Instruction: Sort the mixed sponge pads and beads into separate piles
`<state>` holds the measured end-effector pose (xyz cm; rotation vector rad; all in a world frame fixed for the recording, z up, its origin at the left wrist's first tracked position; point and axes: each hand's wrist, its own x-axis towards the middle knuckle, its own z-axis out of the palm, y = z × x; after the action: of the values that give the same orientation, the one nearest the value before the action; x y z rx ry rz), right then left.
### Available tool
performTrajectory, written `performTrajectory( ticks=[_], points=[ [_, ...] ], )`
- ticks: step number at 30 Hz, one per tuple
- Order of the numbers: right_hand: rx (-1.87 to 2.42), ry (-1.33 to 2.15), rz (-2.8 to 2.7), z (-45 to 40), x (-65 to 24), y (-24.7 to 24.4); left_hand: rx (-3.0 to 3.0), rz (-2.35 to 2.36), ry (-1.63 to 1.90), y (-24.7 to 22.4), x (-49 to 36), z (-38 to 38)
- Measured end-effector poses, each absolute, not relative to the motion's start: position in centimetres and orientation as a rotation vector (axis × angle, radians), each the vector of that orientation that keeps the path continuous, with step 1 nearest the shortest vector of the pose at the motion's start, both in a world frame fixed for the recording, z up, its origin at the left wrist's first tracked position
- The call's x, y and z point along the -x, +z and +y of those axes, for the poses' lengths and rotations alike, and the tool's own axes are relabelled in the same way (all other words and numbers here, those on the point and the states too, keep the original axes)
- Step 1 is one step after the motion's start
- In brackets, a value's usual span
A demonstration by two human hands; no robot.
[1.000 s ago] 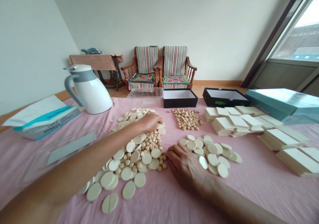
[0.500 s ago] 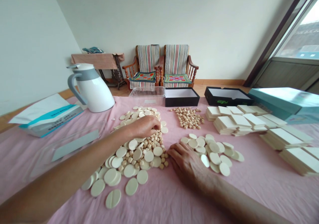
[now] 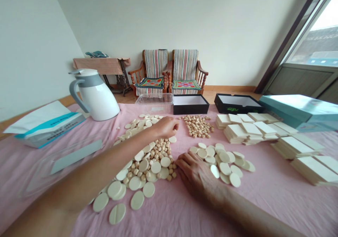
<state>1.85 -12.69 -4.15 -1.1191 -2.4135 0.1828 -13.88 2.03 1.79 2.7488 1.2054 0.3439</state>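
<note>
My left hand point(image 3: 168, 127) is closed, its fingers curled, above the cloth at the upper right edge of a mixed heap. Whatever it may hold is hidden. Round wooden discs point(image 3: 137, 182) and small wooden cubes point(image 3: 161, 147) lie mixed in that heap under my left forearm. A separate pile of small cubes point(image 3: 198, 125) lies just right of the left hand. My right hand point(image 3: 194, 173) rests palm down on the cloth, fingers stretched out, their tips beside a few cubes of the mixed heap. Right of it is a separate pile of discs point(image 3: 224, 157).
Stacks of rectangular wooden pieces point(image 3: 255, 128) stand at the right. Behind are a clear plastic tub point(image 3: 155, 101), a black box point(image 3: 190, 107), a black lid point(image 3: 239, 105) and a teal box point(image 3: 298, 110). A white jug point(image 3: 100, 101) and a paper packet point(image 3: 52, 124) stand left.
My left hand has moved up and right, from over the mixed heap toward the separate pile of cubes. My right hand stays in place. The view has shifted slightly.
</note>
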Motion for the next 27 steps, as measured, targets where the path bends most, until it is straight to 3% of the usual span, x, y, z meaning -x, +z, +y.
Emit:
performTrajectory(
  ticks=[11, 27],
  points=[
    [1.107, 0.205, -2.415, -12.7, -1.8, -3.9, -2.615, 1.255, 0.742, 1.4, 7.5, 4.9],
    [1.093, 0.227, -2.438, -12.8, -1.9, -3.5, -2.571, 1.307, 1.059, 1.5, 21.6, -7.2]
  ],
)
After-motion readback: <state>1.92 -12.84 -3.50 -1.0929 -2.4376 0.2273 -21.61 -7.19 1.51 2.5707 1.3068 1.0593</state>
